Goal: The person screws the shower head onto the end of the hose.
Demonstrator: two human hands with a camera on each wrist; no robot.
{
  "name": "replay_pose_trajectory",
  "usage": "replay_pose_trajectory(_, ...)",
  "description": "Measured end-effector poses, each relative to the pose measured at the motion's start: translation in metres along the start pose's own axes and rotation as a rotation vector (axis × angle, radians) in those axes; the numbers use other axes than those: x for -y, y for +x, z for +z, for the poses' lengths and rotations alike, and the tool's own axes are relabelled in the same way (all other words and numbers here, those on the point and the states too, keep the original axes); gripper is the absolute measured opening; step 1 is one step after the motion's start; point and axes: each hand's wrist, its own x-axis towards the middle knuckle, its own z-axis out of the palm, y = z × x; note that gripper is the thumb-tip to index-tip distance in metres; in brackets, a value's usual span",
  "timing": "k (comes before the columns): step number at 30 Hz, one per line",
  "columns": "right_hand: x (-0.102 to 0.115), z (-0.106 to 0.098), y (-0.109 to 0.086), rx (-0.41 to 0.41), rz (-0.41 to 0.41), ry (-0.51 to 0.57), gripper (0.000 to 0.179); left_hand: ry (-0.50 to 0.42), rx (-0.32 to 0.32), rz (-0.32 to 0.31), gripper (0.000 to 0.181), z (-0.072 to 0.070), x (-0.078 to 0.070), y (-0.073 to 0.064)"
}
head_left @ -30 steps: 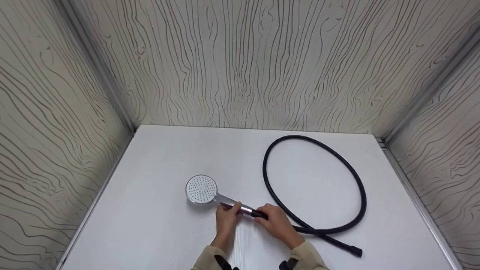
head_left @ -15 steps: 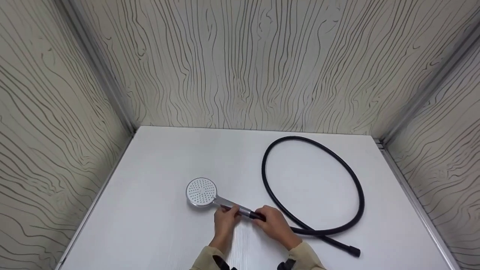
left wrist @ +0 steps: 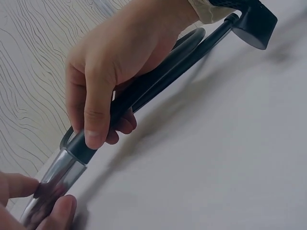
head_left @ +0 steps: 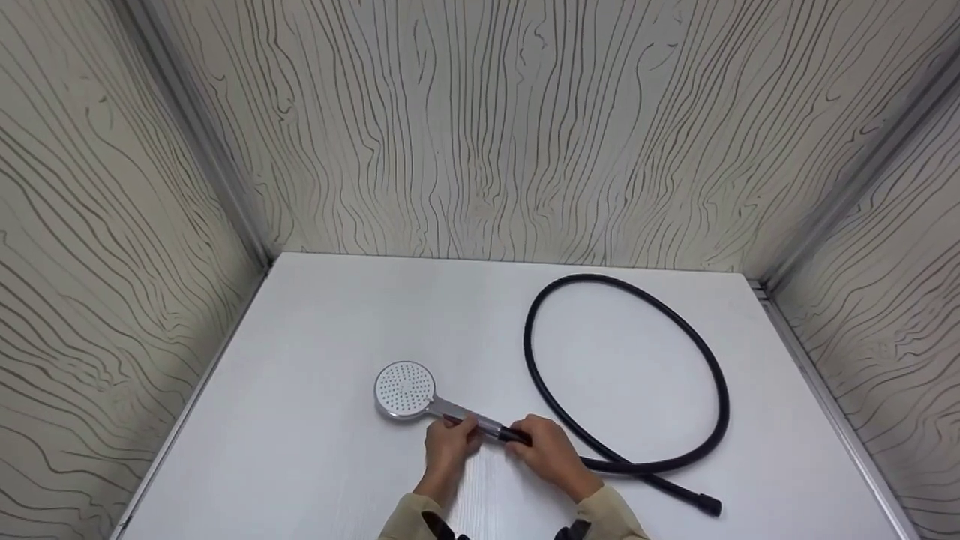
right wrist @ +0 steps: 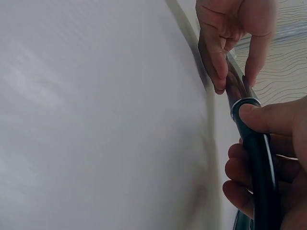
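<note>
A shower head [head_left: 405,389] with a round white dotted face and chrome rim points up toward the head camera. My left hand [head_left: 448,450] pinches its chrome handle [left wrist: 53,184] between thumb and fingers. The black connector end [right wrist: 247,117] of a shower hose [head_left: 726,405] meets the end of that handle. Gripping this connector is my right hand [head_left: 547,450], its thumb along the top and its fingers curled beneath, as the right wrist view shows. From there the hose runs off to the right in one wide loop.
The hose's other end, a black fitting [head_left: 709,505], lies at the front right of the white table [head_left: 315,330]. Pale wood-grain panels [head_left: 480,127] rise at the back and both sides, with grey metal posts [head_left: 202,135] in the corners.
The shower head has sunk slightly toward the front edge in the head view, along with both hands. Both hands keep their hold, and the hose loop barely shifts.
</note>
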Motion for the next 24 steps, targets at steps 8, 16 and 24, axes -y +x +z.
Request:
replay_pose_trajectory(8, -0.004, 0.001, 0.0, -0.021, -0.032, 0.023, 0.014, 0.116, 0.034, 0.034, 0.018, -0.009, -0.002, 0.003)
replay_pose_trajectory(16, -0.004, 0.002, 0.002, -0.016, -0.022, 0.014, 0.014, 0.142, 0.092, 0.04, 0.02, -0.014, -0.001, 0.007)
replay_pose_trajectory(24, -0.004, 0.003, 0.003, -0.005, 0.002, 0.016, 0.013, 0.143, 0.097, 0.028, 0.02, -0.017, -0.002, 0.008)
